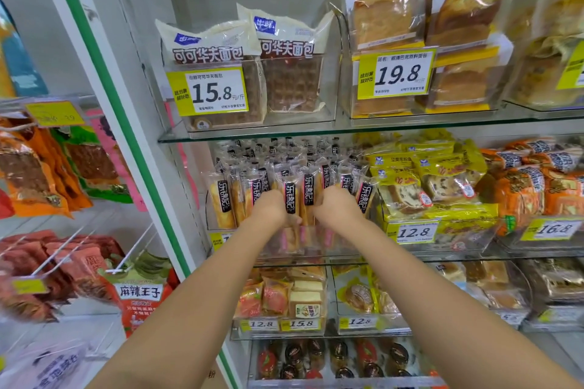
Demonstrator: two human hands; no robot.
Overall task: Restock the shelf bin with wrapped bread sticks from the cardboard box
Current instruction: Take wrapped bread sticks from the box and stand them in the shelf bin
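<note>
Left hand (272, 206) and right hand (337, 207) outstretched, gripping upright bread sticks (291, 196)

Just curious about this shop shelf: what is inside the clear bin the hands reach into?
Upright wrapped bread sticks, rows deep. The left hand and right hand cover the front middle; the bin floor is hidden.
</note>
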